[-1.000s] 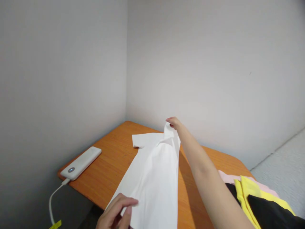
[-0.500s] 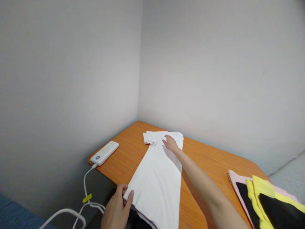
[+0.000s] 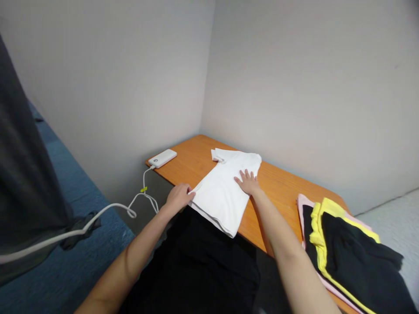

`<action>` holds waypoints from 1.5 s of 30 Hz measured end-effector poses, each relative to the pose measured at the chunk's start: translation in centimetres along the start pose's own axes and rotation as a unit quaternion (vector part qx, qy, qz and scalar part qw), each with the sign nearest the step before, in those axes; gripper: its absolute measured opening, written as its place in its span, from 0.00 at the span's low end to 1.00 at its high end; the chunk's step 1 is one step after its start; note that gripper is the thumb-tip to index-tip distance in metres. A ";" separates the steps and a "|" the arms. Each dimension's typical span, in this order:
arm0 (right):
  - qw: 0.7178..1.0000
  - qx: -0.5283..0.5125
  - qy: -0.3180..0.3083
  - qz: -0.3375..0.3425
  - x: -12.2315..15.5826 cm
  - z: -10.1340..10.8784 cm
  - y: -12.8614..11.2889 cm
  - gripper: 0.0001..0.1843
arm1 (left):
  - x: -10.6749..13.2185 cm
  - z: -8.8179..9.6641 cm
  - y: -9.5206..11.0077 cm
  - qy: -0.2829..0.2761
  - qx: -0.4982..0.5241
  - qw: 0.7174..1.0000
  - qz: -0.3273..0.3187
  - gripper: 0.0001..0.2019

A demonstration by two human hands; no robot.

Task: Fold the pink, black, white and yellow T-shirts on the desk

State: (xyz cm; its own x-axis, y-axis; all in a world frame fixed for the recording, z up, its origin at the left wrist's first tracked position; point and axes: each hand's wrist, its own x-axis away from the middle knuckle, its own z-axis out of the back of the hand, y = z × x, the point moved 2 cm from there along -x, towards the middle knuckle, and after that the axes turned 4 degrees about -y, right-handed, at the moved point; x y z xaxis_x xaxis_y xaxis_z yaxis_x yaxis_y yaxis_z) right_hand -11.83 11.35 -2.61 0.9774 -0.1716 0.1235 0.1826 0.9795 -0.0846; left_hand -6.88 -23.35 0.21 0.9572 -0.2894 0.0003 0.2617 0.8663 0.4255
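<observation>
White cotton T-shirt [image 3: 222, 194], folded lengthwise, lies on the counter [image 3: 196, 161]. Judged light and limp; its folded edges look the likeliest hold. Left hand [image 3: 178, 197] at the shirt's 9 o'clock, fingers together against the edge; whether it grips, cannot tell. Right hand [image 3: 248, 182] at 3 o'clock, spread wide, flat on the cloth.
</observation>
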 end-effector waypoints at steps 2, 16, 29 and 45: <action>1.000 0.002 0.004 0.001 0.2 0.0 0.5 0.40 | 0.4 -0.2 0.6 0.001 -0.007 1.000 -0.014 0.09; 0.999 -0.025 0.030 -0.003 -2.0 2.1 -0.7 0.33 | 1.5 -0.2 1.9 0.014 -0.048 0.998 -0.040 0.17; 0.985 -0.095 0.142 0.012 -12.3 5.5 -9.4 0.14 | 1.1 -0.3 3.5 0.015 -0.076 0.997 0.012 0.18; 0.981 -0.143 0.131 -0.007 -13.9 4.7 -4.9 0.17 | 4.1 -1.8 -0.5 -0.014 0.056 0.998 0.022 0.11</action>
State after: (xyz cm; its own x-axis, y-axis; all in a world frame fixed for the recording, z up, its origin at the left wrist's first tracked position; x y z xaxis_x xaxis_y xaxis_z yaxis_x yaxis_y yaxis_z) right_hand -26.79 9.43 0.78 0.9616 -0.2423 -0.1287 0.1818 0.9140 -0.3626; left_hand -2.88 -24.26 -1.65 0.9633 -0.2644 0.0460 0.2022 0.8278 0.5234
